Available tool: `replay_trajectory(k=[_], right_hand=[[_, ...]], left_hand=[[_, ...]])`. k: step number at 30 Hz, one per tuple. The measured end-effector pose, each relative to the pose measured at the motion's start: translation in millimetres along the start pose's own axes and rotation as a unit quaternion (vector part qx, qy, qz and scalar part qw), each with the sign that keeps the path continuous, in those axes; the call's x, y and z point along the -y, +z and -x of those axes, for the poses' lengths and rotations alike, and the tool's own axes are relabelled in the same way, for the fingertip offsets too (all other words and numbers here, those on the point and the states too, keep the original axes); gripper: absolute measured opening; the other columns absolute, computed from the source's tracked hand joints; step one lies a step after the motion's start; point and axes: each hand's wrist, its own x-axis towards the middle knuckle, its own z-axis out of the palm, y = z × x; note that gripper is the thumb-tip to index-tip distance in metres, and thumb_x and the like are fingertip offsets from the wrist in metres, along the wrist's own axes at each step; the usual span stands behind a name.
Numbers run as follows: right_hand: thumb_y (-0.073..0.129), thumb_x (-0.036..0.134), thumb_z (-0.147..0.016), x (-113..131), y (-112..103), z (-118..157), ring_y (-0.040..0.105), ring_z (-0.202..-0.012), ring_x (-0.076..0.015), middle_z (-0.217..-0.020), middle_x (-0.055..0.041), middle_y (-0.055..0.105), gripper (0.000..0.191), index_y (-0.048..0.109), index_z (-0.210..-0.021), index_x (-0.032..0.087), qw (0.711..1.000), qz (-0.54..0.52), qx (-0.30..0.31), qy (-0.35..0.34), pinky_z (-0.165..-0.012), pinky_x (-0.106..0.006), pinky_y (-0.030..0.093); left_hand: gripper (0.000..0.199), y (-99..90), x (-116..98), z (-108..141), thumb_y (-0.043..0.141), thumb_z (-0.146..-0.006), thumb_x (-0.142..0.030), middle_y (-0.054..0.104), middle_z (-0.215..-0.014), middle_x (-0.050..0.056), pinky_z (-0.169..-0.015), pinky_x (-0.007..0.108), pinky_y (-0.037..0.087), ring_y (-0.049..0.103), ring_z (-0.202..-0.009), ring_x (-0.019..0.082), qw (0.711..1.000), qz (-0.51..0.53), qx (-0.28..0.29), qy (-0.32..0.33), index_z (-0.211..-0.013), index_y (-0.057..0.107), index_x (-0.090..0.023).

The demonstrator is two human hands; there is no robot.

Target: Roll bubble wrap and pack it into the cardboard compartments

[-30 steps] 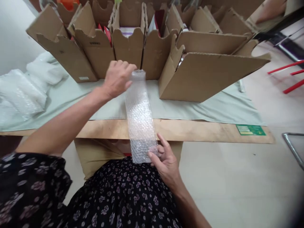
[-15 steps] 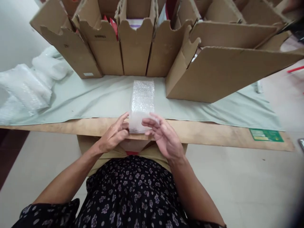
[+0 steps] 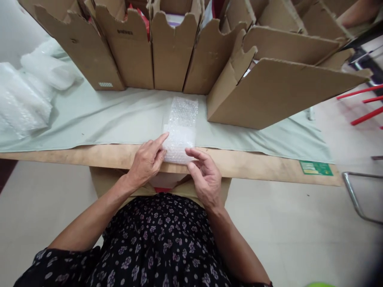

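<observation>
A strip of clear bubble wrap (image 3: 183, 113) lies on the pale green cloth, its lower part doubled over at the wooden table edge. My left hand (image 3: 148, 159) is at its left side, index finger stretched onto the wrap and thumb near the lower left corner. At the lower right corner is my right hand (image 3: 205, 173), its index finger and thumb apart around the edge of the wrap. Whether the thumbs press on the plastic is too small to tell.
Several cardboard boxes (image 3: 169, 56) stand in a row behind the wrap. More bubble wrap (image 3: 22, 99) is heaped at the left. A green card (image 3: 316, 168) lies on the table edge (image 3: 254, 167) at right. Another person's arm (image 3: 359, 14) shows at the upper right.
The lower part of the wrap now lies flatter, with its top tilted right. My left index finger has moved up onto it, and my right hand has come down to its lower right corner.
</observation>
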Motion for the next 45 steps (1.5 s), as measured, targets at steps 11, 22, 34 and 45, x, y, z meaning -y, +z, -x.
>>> replay_trajectory(k=[11,22,34,45], right_hand=[[0.058,0.015,-0.100,-16,-6,-2,0.066,-0.126,-0.0237,-0.129,-0.0085,0.074,0.027,0.070,-0.122,0.024,0.950,0.230,0.002,-0.209,-0.111,-0.047,0.054],[0.057,0.020,-0.103,-25,-17,-24,0.063,-0.133,-0.0290,-0.136,-0.0101,0.073,0.027,0.075,-0.124,0.023,0.888,0.387,0.119,-0.219,-0.108,-0.049,0.050],[0.055,0.025,-0.105,-26,-26,-32,0.073,-0.103,-0.0254,-0.109,-0.0070,0.080,0.023,0.077,-0.113,0.024,0.913,0.305,0.115,-0.247,-0.092,-0.045,0.056],[0.065,0.023,-0.098,-9,-13,-16,0.066,-0.120,-0.0304,-0.130,-0.0092,0.074,0.027,0.070,-0.125,0.026,0.874,0.383,0.015,-0.298,-0.102,-0.048,0.047]], left_hand=[[0.056,12.7,4,-23,0.056,-0.097,-0.021,0.071,-0.084,0.001,-0.085,0.034,0.052,0.061,-0.076,0.019,0.992,-0.079,0.087,-0.053,-0.153,0.051,-0.016],[0.047,8.0,-1,-7,0.049,-0.100,-0.020,0.071,-0.093,0.007,-0.086,0.037,0.054,0.064,-0.086,0.022,0.992,-0.116,0.035,-0.028,-0.146,0.057,-0.015],[0.020,-9.4,-14,6,0.062,-0.089,-0.015,0.079,-0.107,0.010,-0.104,0.051,0.053,0.070,-0.113,0.029,0.998,0.018,0.057,0.010,-0.101,0.077,-0.020],[0.031,-3.2,-5,-6,0.063,-0.093,-0.023,0.068,-0.077,-0.001,-0.073,0.029,0.055,0.063,-0.069,0.015,0.989,0.041,0.035,-0.135,-0.122,0.072,-0.016]])
